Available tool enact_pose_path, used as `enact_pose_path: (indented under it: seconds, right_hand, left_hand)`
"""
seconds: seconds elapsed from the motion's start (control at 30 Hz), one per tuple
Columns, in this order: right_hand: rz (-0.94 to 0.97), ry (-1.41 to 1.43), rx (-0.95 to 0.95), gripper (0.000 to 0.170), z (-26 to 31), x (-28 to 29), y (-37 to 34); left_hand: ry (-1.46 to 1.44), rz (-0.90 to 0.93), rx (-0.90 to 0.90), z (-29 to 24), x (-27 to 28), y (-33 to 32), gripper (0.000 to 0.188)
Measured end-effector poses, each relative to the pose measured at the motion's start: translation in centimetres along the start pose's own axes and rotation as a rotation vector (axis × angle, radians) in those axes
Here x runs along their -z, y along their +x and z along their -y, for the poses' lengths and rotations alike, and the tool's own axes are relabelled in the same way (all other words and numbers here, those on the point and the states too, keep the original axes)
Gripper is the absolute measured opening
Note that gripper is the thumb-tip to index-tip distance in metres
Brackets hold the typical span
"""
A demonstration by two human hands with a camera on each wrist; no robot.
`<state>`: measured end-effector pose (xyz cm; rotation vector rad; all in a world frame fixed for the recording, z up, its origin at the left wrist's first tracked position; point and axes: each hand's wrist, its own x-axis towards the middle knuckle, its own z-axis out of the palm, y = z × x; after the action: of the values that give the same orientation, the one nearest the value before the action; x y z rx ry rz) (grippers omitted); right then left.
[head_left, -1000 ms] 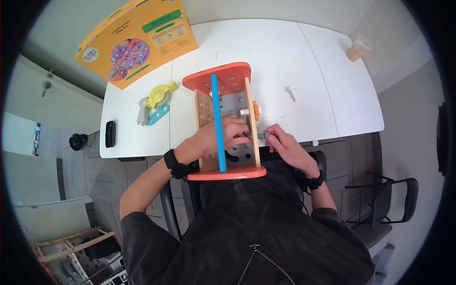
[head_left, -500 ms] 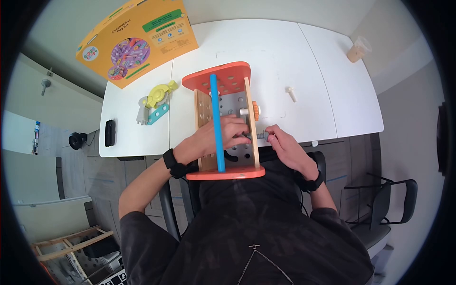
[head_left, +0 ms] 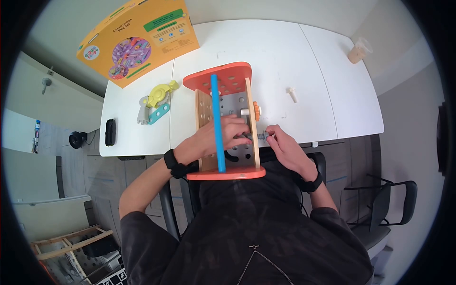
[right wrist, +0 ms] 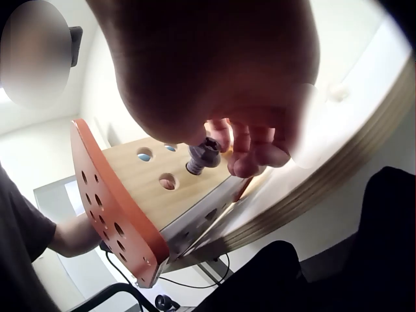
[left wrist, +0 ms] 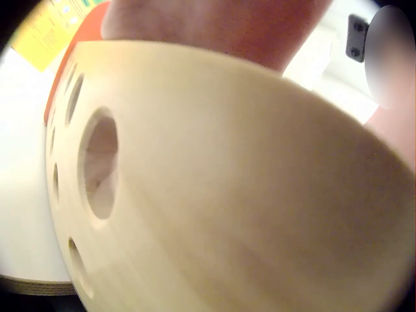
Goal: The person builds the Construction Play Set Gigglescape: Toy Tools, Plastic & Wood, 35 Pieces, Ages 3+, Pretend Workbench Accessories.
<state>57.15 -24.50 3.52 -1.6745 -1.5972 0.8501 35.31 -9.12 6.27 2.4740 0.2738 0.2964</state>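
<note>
A toy toolbox with red-orange end panels (head_left: 225, 175), perforated wooden sides (head_left: 252, 118) and a blue rod (head_left: 217, 123) stands at the table's near edge. The left hand (head_left: 221, 135) reaches under the rod into the box, its bent fingers at the inner face of the right side; what they hold is hidden. Outside, the right hand (head_left: 287, 147) pinches the head of a grey bolt (head_left: 261, 136). In the right wrist view the bolt (right wrist: 205, 153) sits in a hole of the wooden side, part of its thread showing. An orange nut (head_left: 257, 111) with a white bolt is farther along that side.
On the white table (head_left: 304, 57) lie a yellow and grey toy saw (head_left: 159, 96), a teal strip (head_left: 159, 114), a cream bolt (head_left: 292, 94) and a black case (head_left: 110, 132). A yellow box (head_left: 137, 42) stands at back left, a plastic cup (head_left: 359, 51) at back right.
The right hand's fingers have shifted slightly on the bolt head. The left hand and the toolbox stay nearly in place.
</note>
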Motion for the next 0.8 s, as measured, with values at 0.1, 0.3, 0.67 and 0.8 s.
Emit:
enact_pose_path:
  seconds: [0.1,0.3,0.67,0.8]
  right_hand:
    - [0.147,0.038,-0.163,0.036,-0.6,0.3,1.4]
    - [0.042,-0.012,-0.083,0.036,1.1,0.4,0.6]
    - [0.215,-0.005,-0.395,0.035,-0.3,0.3,1.2]
    - [-0.136,-0.119,0.032,0.035,0.7,-0.9,-0.2]
  left_hand:
    - [0.018,-0.012,-0.017,0.0,0.2,0.0,0.029]
    - [0.008,0.031,0.026,-0.4,0.6,0.1,0.029]
    - [0.071,0.035,-0.023,-0.4,0.5,0.2,0.032]
    - [0.071,0.041,-0.015,-0.6,0.5,0.3,0.033]
